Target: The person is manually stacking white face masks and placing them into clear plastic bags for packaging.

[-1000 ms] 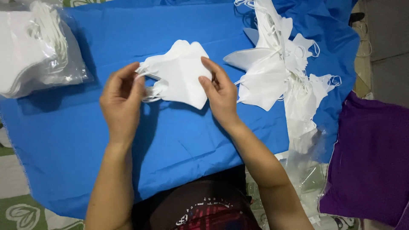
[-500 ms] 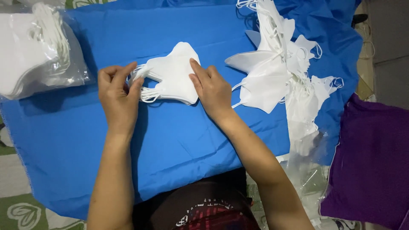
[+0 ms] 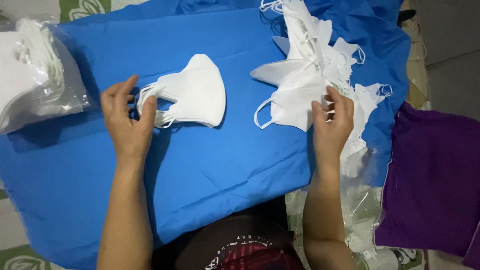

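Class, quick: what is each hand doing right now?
Left hand: open, fingers on the ear loops of the small mask stack.
Right hand: pinching a mask in the loose pile.

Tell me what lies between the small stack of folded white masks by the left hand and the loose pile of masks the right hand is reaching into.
Only bare blue cloth between the stack and the pile, seen in the head view.

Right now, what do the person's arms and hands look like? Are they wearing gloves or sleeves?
No gloves and no sleeves show. Both forearms are bare, and the left hand and right hand are bare too, with no rings, watch or bracelets visible. The fingernails look short and unpainted.
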